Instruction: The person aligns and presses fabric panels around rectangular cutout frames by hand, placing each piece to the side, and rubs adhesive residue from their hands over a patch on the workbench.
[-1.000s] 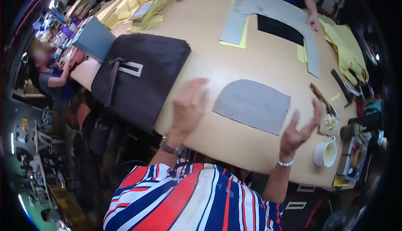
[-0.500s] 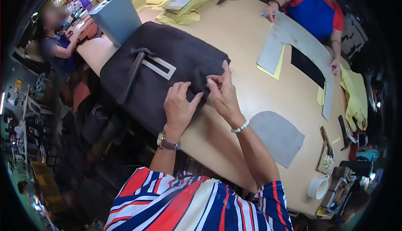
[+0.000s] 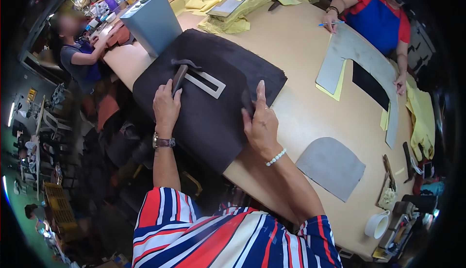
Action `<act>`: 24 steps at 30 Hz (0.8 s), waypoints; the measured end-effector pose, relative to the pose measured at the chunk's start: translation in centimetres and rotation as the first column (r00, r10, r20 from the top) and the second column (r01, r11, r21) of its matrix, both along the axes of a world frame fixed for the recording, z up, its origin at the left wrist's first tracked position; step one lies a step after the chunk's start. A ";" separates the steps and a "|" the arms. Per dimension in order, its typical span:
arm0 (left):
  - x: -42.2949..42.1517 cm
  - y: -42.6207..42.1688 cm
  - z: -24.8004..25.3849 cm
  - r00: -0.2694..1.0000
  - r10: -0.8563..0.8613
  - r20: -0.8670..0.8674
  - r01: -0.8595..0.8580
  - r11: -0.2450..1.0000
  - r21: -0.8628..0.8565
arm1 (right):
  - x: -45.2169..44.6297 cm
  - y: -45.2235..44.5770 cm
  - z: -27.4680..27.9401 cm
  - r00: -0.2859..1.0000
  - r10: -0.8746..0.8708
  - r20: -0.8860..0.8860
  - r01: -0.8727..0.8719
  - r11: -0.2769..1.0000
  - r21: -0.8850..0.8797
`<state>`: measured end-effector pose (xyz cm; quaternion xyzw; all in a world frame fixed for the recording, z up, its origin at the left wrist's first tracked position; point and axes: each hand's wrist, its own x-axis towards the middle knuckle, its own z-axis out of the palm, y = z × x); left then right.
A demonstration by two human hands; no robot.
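Observation:
A dark brown leather piece (image 3: 213,132) is spread over the table, folded over at its right side. On it lie a hammer (image 3: 180,76) and a pale flat template with a long slot (image 3: 218,91). My left hand (image 3: 166,107) is closed around the lower part of the hammer's handle, hiding its end. My right hand (image 3: 262,126) is at the leather's folded right edge. Its thumb and index finger stand on either side of the fold, index pointing away from me; the other fingers are partly hidden.
A blue-grey metal can (image 3: 153,23) stands behind the leather. Yellow sheets (image 3: 228,20) are heaped at the back. A grey rounded piece (image 3: 332,167) lies at right. Across the table, a person in a blue apron (image 3: 371,23) holds a pen over a grey template (image 3: 335,57). A white cup (image 3: 376,225) stands near right.
My left hand has left the leather's folded edge and moved left onto the hammer's handle. My right hand stays at the fold. The whole view has shifted slightly.

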<state>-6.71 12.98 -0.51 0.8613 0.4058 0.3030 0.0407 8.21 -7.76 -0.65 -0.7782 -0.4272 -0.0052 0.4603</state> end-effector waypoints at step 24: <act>8.0 -3.5 5.0 0.975 -0.214 0.067 0.181 0.928 0.326 | 9.8 -29.4 0.7 0.709 -0.603 -0.366 0.666 0.743 0.064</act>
